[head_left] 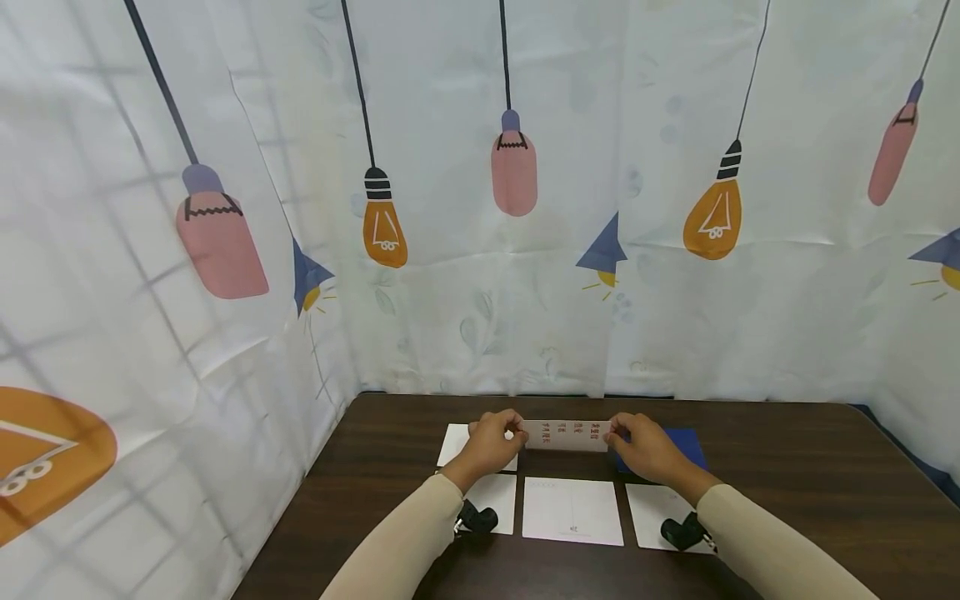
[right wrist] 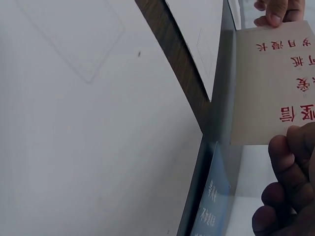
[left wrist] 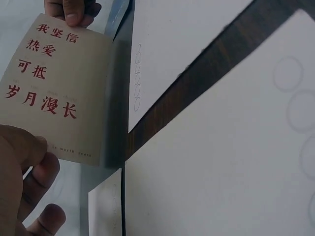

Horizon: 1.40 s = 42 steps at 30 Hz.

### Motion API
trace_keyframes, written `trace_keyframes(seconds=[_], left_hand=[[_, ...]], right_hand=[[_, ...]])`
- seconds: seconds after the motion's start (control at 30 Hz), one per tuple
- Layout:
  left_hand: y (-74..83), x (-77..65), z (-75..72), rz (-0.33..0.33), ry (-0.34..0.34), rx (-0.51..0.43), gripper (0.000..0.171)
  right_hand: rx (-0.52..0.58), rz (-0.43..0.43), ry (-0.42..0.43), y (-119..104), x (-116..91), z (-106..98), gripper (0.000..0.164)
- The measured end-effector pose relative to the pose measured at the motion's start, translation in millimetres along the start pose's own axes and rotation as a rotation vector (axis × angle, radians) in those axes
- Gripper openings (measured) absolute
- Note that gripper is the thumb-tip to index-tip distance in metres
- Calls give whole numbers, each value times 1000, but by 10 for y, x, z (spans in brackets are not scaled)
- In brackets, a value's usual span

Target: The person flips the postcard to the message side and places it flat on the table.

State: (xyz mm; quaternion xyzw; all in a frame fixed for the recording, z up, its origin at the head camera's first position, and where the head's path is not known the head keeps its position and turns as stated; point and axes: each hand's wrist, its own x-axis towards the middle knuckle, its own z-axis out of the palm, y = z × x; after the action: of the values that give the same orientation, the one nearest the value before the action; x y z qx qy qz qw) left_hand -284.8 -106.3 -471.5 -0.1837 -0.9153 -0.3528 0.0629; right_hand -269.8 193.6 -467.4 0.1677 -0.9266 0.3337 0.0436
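Note:
Between both hands a cream postcard (head_left: 566, 435) with red Chinese characters is held up off the table. My left hand (head_left: 492, 442) pinches one short end between thumb and fingers, and my right hand (head_left: 643, 446) pinches the opposite end. In the left wrist view the printed face of the postcard (left wrist: 54, 88) shows, with the left hand (left wrist: 24, 172) at its near end. The right wrist view shows the same postcard (right wrist: 275, 83) with the right hand (right wrist: 290, 182) at its near end. Beneath it, a white card (head_left: 573, 510) lies flat on the table.
More white cards lie at the left (head_left: 495, 500), behind the left hand (head_left: 454, 442), and under the right wrist (head_left: 660, 512). A blue card (head_left: 686, 446) lies beyond the right hand. The dark wooden table (head_left: 810, 483) meets a patterned curtain (head_left: 450, 333) at its far edge.

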Motion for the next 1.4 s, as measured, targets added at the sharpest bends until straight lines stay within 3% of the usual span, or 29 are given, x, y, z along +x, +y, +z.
trace_keyframes(seconds=[0.43, 0.83, 1.4], left_hand=[[-30, -16, -12, 30, -8, -15, 4], [-34, -28, -2, -7, -8, -56, 20], [-40, -49, -7, 26, -50, -59, 6]], right_hand=[[23, -45, -1, 41, -18, 12, 8], [63, -19, -31, 51, -39, 13, 16], [45, -69, -58, 77, -26, 27, 11]])
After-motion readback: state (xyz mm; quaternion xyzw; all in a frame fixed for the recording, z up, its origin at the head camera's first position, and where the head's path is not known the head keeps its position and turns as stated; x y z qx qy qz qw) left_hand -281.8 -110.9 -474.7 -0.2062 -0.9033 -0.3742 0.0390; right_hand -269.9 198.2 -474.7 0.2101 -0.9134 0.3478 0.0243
